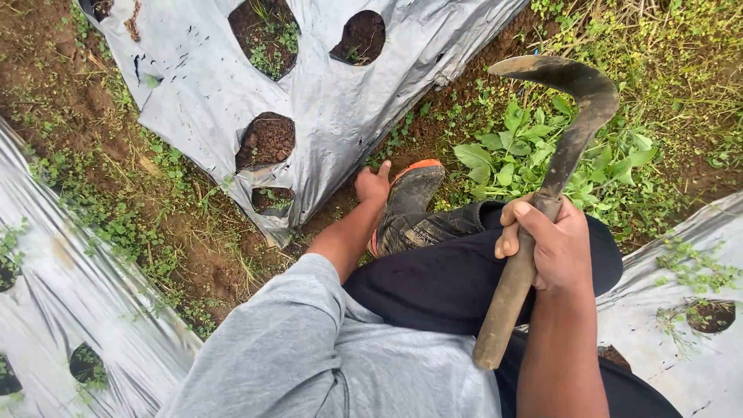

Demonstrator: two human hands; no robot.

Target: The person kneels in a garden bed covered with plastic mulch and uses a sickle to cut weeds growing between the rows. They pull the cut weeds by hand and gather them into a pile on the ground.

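Observation:
My right hand (553, 244) grips the wooden handle of a sickle (569, 124), whose dark curved blade points up and to the left over leafy green weeds (515, 151). My left hand (373, 184) reaches down to the soil beside my muddy boot (410, 205), next to the edge of a silver plastic mulch sheet (348, 116). Its fingers are hidden from view. My dark trousers and grey sleeve fill the lower middle.
The mulch sheet has round planting holes (267, 139) showing soil and small weeds. Another silver sheet (54, 310) lies at the left and one at the right (689, 340). Bare soil and low weeds (155, 209) run between them.

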